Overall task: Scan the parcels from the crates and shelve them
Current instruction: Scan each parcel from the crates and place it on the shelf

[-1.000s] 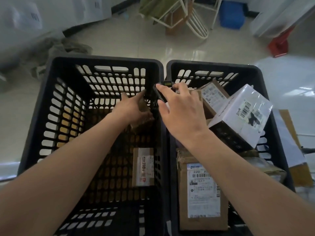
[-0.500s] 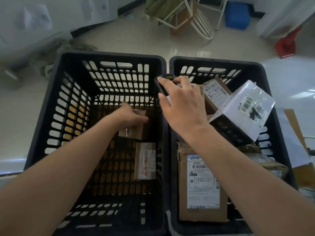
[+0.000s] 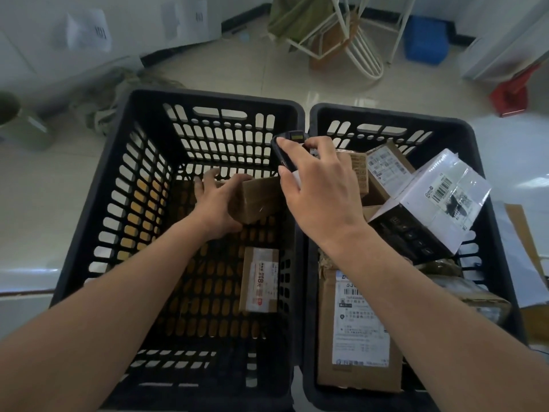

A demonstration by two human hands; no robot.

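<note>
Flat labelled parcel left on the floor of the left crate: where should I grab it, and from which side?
Come straight down onto the labelled parcel. It lies flat, label up, close to the left crate's right wall, so pinch its two short ends; those look freer than its long edges.

dim interior | floor glare | wide-angle edge bending | soft background blur

Parcel sorting room, small depot. Two black slotted crates side by side on a glossy tile floor, labelled cardboard parcels inside, barcode sheets taped to the white wall.
</note>
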